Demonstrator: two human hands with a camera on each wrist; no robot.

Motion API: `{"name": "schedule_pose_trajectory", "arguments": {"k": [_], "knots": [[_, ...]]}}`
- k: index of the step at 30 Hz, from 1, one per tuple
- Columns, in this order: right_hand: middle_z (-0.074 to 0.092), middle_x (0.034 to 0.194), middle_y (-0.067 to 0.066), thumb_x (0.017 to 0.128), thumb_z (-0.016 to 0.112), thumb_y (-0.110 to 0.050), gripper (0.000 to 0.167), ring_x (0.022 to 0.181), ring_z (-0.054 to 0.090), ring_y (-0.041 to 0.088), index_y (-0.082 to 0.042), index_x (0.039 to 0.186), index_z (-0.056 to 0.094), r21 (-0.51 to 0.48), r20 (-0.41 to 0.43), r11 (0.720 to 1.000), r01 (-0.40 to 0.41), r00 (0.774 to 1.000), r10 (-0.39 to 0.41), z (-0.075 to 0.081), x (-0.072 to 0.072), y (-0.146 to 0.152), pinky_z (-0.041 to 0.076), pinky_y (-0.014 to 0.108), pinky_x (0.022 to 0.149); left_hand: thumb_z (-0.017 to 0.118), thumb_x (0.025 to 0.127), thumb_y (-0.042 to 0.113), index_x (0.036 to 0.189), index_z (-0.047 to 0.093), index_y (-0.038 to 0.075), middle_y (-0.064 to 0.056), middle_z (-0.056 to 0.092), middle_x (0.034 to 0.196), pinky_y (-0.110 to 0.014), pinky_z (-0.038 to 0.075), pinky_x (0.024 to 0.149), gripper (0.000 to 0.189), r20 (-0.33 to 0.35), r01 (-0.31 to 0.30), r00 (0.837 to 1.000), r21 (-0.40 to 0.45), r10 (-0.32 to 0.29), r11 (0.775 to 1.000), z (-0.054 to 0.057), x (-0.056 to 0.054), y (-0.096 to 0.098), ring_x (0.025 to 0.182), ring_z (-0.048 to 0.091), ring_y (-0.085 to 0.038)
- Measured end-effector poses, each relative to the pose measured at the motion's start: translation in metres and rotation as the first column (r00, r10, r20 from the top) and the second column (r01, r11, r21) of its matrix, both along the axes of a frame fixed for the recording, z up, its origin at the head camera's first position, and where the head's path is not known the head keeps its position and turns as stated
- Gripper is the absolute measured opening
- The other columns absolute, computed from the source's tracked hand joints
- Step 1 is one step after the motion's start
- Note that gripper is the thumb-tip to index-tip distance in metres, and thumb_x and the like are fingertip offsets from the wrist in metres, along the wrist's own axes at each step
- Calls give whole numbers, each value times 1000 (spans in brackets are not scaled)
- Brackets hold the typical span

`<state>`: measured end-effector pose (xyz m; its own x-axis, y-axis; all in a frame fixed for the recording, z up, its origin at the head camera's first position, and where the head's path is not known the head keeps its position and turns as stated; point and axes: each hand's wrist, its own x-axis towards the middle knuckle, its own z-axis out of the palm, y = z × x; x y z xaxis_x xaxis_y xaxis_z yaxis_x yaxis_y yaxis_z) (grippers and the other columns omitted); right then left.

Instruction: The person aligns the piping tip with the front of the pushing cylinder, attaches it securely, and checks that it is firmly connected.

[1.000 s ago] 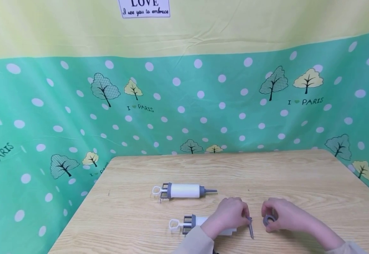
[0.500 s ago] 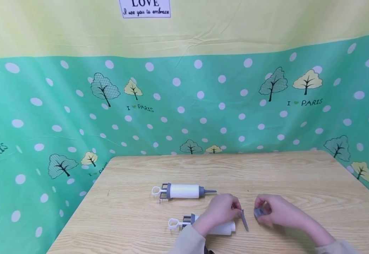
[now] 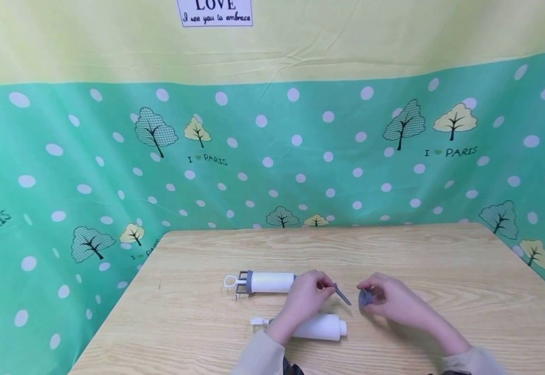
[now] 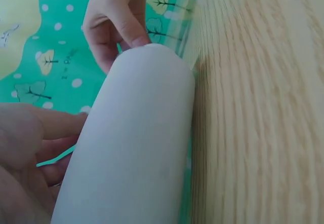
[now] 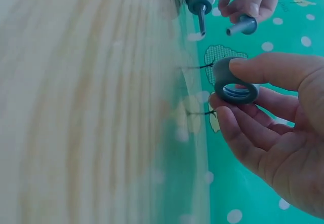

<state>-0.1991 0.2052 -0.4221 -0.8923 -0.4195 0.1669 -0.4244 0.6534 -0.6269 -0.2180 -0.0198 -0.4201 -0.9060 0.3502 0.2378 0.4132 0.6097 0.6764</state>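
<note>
In the head view my left hand [image 3: 304, 298] pinches the flanged end of a slim grey nozzle [image 3: 343, 295], its tip slanting down to the right. My right hand [image 3: 396, 302] holds a grey threaded ring cap [image 5: 235, 84] between thumb and fingers. A small gap parts the two pieces, both raised off the table. Under the left wrist lies a white syringe-like barrel [image 3: 321, 328] with a white pull handle [image 3: 258, 321]; its front end has no nozzle on it. The left forearm covers its grey collar.
Behind it lies a similar white dispenser [image 3: 272, 282] with a pull handle; my left hand hides its front in the head view. Its grey nozzle [image 5: 200, 8] shows in the right wrist view. Patterned cloth [image 3: 235, 182] hangs behind the wooden table [image 3: 441, 250].
Both hands have moved away from me and leftward, carrying the nozzle and ring cap. The ring cap has turned from lying flat to tilted up, and the near handle has rolled edge-on.
</note>
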Motion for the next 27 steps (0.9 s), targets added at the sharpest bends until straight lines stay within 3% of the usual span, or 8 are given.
{"name": "schedule_pose_trajectory", "arguments": {"k": [5, 9, 14, 19, 27], "knots": [[63, 100, 1, 74, 72, -18, 42, 87, 62, 15, -5, 112, 59, -74, 57, 997, 21, 998, -17, 5, -4, -10, 51, 29, 77, 67, 81, 20, 81, 68, 15, 10, 61, 77, -17, 44, 65, 5, -53, -60, 996, 93, 65, 994, 2, -2, -4, 71, 53, -1], [66, 97, 1, 76, 71, -18, 42, 86, 63, 14, -4, 113, 59, -122, 80, 992, 17, 997, -8, 8, -7, -18, 52, 30, 77, 68, 81, 22, 81, 68, 16, 9, 61, 78, -17, 44, 66, 6, -83, -86, 992, 107, 95, 991, 4, -3, -5, 75, 57, -6], [67, 93, 1, 75, 72, -20, 42, 84, 63, 12, -4, 112, 60, -177, 62, 984, 20, 998, -9, 9, -11, -29, 52, 30, 75, 68, 80, 24, 82, 68, 16, 10, 61, 80, -17, 44, 64, 8, -70, -108, 990, 141, 119, 984, 5, -4, -7, 77, 57, -8], [66, 96, 3, 75, 72, -21, 42, 85, 62, 14, -5, 112, 60, -212, 23, 977, 7, 1000, -2, 8, -14, -36, 52, 32, 74, 69, 79, 20, 82, 68, 17, 8, 61, 82, -16, 45, 65, 5, -40, -104, 993, 199, 115, 974, 7, -3, -6, 78, 56, -8], [65, 93, 0, 70, 76, -15, 47, 83, 62, 12, -6, 112, 58, -233, 24, 969, 80, 997, -77, 2, -15, -44, 52, 29, 74, 70, 78, 20, 80, 68, 15, 7, 62, 80, -18, 45, 68, 6, -56, -78, 994, 208, 91, 975, 4, -1, -3, 76, 58, -8]]}}
